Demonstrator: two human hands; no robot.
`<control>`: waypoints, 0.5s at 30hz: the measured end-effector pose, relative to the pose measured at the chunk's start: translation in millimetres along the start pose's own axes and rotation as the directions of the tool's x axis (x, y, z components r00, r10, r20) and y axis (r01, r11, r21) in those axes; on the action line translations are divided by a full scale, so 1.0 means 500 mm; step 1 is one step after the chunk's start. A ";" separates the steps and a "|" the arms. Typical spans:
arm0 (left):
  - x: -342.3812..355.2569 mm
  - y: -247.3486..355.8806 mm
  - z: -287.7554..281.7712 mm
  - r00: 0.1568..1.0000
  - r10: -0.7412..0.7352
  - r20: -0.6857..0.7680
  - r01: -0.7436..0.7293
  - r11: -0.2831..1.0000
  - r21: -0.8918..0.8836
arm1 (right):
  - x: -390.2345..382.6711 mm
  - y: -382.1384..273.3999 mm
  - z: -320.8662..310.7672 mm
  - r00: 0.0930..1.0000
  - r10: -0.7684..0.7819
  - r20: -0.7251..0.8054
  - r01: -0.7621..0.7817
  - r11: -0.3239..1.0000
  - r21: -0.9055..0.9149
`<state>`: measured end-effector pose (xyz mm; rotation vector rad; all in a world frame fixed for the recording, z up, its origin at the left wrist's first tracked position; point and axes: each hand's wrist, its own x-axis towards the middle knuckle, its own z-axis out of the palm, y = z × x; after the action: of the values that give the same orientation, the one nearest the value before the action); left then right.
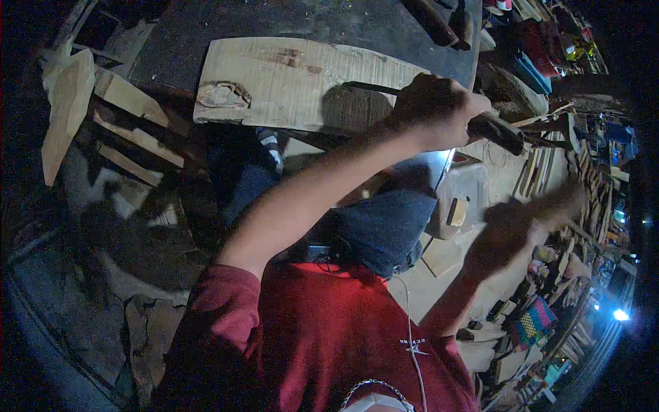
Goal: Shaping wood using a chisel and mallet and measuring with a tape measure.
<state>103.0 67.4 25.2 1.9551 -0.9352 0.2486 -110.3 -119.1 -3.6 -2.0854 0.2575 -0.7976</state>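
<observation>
A pale plank [268, 82] with a dark knot lies crosswise before me, shadowed around my left hand [436, 106]. That hand grips a dark, long-handled tool [506, 136] whose thin end reaches onto the plank. My right hand [508, 233], lower and to the right, is smeared by motion around a brownish elongated object [559, 199] that I cannot make out. My legs in dark trousers [384, 226] show below the plank.
A dark work surface [178, 48] lies beyond the plank, with dark cylindrical pieces [439, 24] on it. Offcuts [134, 130] lie at left. A grey plastic container [463, 178], stacked wood strips [587, 206] and a checked woven bag [535, 319] are at right.
</observation>
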 end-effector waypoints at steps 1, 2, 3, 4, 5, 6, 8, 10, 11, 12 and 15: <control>-0.002 -0.004 -0.005 1.000 0.000 0.000 0.000 1.000 0.006 | -0.001 0.003 -0.007 0.719 0.694 0.036 -0.678 0.688 0.258; -0.005 -0.008 -0.008 0.999 0.002 -0.040 -0.002 1.000 0.001 | 0.001 0.007 -0.009 0.719 0.694 0.039 -0.678 0.687 0.262; -0.007 -0.012 -0.012 0.997 0.004 -0.080 -0.004 1.000 -0.004 | 0.009 0.005 -0.015 0.762 0.545 0.350 -0.639 0.543 0.545; -0.003 -0.009 -0.011 0.997 0.003 -0.081 -0.004 1.000 -0.012 | 0.024 -0.018 -0.023 0.784 0.276 0.556 -0.620 0.296 0.727; -0.003 -0.005 -0.011 0.997 0.004 -0.076 -0.004 1.000 0.008 | 0.041 -0.056 -0.007 0.905 0.379 0.193 -0.403 0.619 0.674; -0.005 0.000 -0.007 0.998 0.009 -0.066 -0.007 1.000 0.018 | 0.051 -0.093 0.016 0.925 0.321 -0.205 -0.207 0.875 0.438; -0.008 -0.004 -0.007 0.998 0.020 -0.053 -0.020 1.000 0.009 | 0.058 -0.109 0.057 0.948 0.280 -0.150 -0.100 0.711 0.696; -0.014 -0.019 -0.001 0.999 0.025 -0.047 -0.024 1.000 0.011 | 0.043 -0.113 0.044 0.852 0.523 0.041 -0.462 0.711 0.530; -0.012 -0.031 0.005 0.996 0.024 -0.084 -0.027 0.999 -0.035 | 0.039 -0.111 0.042 0.649 0.742 0.167 -0.753 0.596 0.278; -0.014 -0.045 0.009 0.992 0.021 -0.120 -0.031 0.996 -0.080 | 0.042 -0.107 0.047 0.650 0.738 0.181 -0.754 0.595 0.278; -0.014 -0.004 -0.007 1.000 -0.003 -0.018 0.003 1.000 -0.020 | 0.045 -0.098 0.030 0.999 0.048 0.027 -0.055 0.875 0.481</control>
<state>100.3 74.2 22.4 1.9327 -0.9197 0.2539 -88.8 -89.6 38.8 -1.6041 0.0903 -0.7272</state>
